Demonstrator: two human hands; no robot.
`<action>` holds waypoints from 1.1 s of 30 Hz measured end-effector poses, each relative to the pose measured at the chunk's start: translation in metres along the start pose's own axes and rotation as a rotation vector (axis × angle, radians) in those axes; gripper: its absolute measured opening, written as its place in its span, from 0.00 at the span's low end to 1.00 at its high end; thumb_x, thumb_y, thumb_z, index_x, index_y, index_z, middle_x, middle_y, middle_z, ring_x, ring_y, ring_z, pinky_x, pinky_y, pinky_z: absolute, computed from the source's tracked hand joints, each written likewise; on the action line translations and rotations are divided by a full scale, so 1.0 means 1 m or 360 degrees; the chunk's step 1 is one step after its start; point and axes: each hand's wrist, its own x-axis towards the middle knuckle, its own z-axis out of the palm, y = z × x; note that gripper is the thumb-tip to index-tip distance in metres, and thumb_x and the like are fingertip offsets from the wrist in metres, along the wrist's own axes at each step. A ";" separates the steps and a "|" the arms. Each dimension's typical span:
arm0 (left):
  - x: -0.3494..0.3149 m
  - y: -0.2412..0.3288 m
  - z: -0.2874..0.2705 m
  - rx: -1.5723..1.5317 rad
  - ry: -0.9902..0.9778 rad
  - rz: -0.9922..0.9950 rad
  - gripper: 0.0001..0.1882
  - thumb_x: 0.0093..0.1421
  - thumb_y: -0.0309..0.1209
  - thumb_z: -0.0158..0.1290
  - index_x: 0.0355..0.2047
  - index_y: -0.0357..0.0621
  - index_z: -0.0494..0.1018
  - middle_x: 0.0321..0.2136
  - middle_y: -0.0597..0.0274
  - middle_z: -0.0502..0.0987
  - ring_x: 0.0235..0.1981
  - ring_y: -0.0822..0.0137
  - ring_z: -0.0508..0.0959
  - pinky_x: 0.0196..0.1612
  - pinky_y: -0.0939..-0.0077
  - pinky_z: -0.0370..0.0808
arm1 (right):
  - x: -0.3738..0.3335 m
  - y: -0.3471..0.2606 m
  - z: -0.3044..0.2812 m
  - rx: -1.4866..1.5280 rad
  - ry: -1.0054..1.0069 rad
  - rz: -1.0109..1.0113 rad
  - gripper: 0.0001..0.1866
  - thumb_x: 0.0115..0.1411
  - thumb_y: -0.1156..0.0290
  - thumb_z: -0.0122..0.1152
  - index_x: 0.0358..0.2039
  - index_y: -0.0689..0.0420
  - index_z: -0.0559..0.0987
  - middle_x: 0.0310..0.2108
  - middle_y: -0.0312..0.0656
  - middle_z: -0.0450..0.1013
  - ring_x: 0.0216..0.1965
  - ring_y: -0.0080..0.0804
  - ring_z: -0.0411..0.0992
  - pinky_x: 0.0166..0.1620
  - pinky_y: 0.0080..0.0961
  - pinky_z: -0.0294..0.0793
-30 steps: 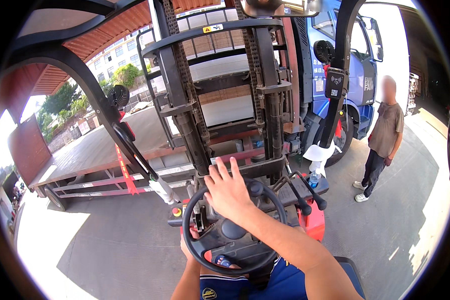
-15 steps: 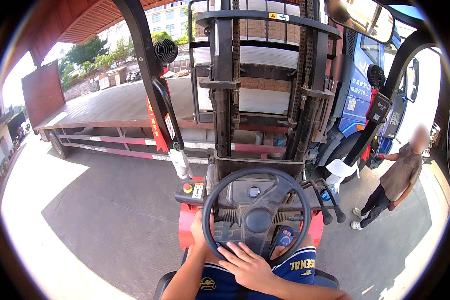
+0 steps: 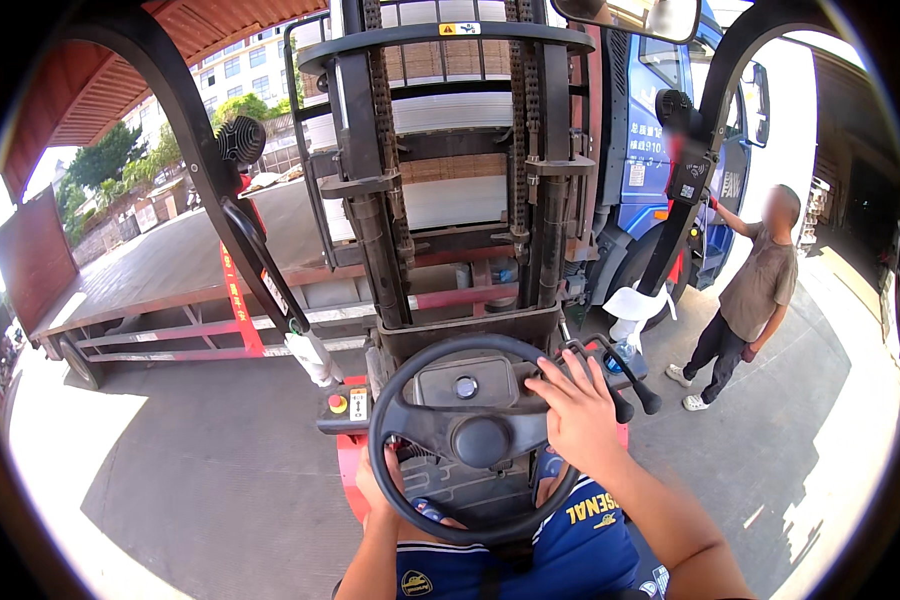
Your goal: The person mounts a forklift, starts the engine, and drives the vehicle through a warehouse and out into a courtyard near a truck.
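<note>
Much of the left hand [image 3: 378, 492] was hidden behind the lower left rim of the black steering wheel [image 3: 475, 440]; only knuckles and part of the palm showed, so whether it was closed on the rim could not be told. The forearm below it ran out of the bottom edge. The right hand [image 3: 577, 418] lay flat on the wheel's right rim, fingers spread and extended toward the hub, palm pressing rather than wrapped round. The two hands sat well apart, on opposite sides of the wheel.

The wheel stood directly in front of the person, just behind the forklift mast [image 3: 450, 170]. Black control levers [image 3: 625, 385] rose just beside the right hand, apart from it. A red button [image 3: 337, 403] sat on the small panel left of the wheel.

The mast and its chains blocked most of the load beyond; pale stacked slabs [image 3: 455, 125] showed only in strips between the rails. A flatbed trailer [image 3: 170, 290] stretched to the left, its far end cut by the dark rim. A blue truck cab [image 3: 660, 140] stood to the right, partly behind the overhead guard post. A person in a brown shirt [image 3: 750, 290] stood beside it, one arm reaching to the cab.
</note>
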 end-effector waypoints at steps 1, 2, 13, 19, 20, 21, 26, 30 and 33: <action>-0.003 0.016 0.000 -0.0038 0.0039 0.0032 0.13 0.76 0.35 0.55 0.42 0.37 0.83 0.37 0.37 0.86 0.40 0.31 0.86 0.45 0.41 0.81 | -0.040 -0.014 -0.009 -0.0023 -0.0099 0.0017 0.24 0.62 0.77 0.68 0.58 0.48 0.90 0.71 0.41 0.80 0.77 0.53 0.70 0.79 0.66 0.63; -0.002 0.013 0.004 -0.0013 0.0041 0.0060 0.13 0.76 0.35 0.55 0.42 0.37 0.82 0.37 0.37 0.86 0.40 0.31 0.86 0.45 0.41 0.81 | -0.072 -0.041 -0.019 0.0055 -0.0203 -0.0015 0.22 0.63 0.74 0.68 0.58 0.47 0.90 0.71 0.40 0.80 0.77 0.51 0.71 0.79 0.64 0.64; 0.004 0.007 0.016 -0.0197 0.0129 0.0232 0.18 0.82 0.38 0.56 0.41 0.33 0.83 0.30 0.38 0.85 0.30 0.38 0.85 0.36 0.44 0.78 | 0.137 -0.169 0.133 0.0332 0.0099 -0.0389 0.13 0.72 0.67 0.62 0.51 0.54 0.89 0.69 0.45 0.82 0.78 0.52 0.71 0.79 0.60 0.66; 0.006 -0.024 0.017 0.0012 0.0181 0.0250 0.19 0.82 0.36 0.55 0.38 0.31 0.83 0.30 0.34 0.85 0.32 0.31 0.84 0.36 0.43 0.77 | 0.107 -0.012 0.071 0.0371 0.0176 0.0180 0.17 0.64 0.72 0.69 0.52 0.52 0.90 0.63 0.44 0.85 0.71 0.58 0.76 0.70 0.54 0.77; 0.004 -0.022 0.020 -0.0089 0.0186 0.0227 0.19 0.82 0.36 0.55 0.38 0.31 0.82 0.30 0.34 0.85 0.32 0.31 0.84 0.36 0.43 0.77 | 0.082 0.005 0.064 0.0335 0.0245 0.0192 0.17 0.62 0.71 0.70 0.52 0.54 0.90 0.63 0.46 0.85 0.70 0.59 0.76 0.71 0.55 0.76; 0.007 -0.039 0.027 -0.0481 0.0234 0.0621 0.19 0.82 0.36 0.55 0.38 0.30 0.82 0.30 0.32 0.84 0.30 0.31 0.82 0.35 0.43 0.76 | 0.058 0.010 0.046 0.0243 0.0226 0.0188 0.18 0.61 0.72 0.71 0.53 0.53 0.90 0.66 0.46 0.82 0.73 0.59 0.74 0.73 0.58 0.74; 0.002 -0.006 0.019 -0.0013 0.0246 0.0355 0.19 0.81 0.35 0.57 0.35 0.31 0.80 0.27 0.35 0.81 0.27 0.34 0.79 0.32 0.44 0.74 | -0.078 -0.033 -0.014 0.0149 -0.0139 0.0144 0.21 0.62 0.69 0.74 0.57 0.52 0.90 0.78 0.46 0.71 0.84 0.61 0.58 0.78 0.74 0.63; 0.004 -0.004 0.022 0.0034 0.0224 0.0420 0.19 0.81 0.34 0.57 0.34 0.31 0.79 0.25 0.38 0.81 0.25 0.36 0.78 0.32 0.44 0.73 | -0.122 -0.114 0.012 0.0436 -0.0365 -0.0267 0.20 0.68 0.62 0.69 0.57 0.54 0.90 0.79 0.47 0.70 0.85 0.59 0.57 0.80 0.75 0.58; 0.008 -0.022 0.024 0.0128 0.0117 0.0088 0.16 0.80 0.37 0.57 0.42 0.34 0.81 0.31 0.37 0.85 0.31 0.33 0.85 0.37 0.42 0.80 | -0.098 -0.161 0.053 0.0581 -0.0200 -0.0579 0.16 0.70 0.64 0.64 0.53 0.56 0.90 0.79 0.46 0.71 0.86 0.57 0.56 0.82 0.73 0.56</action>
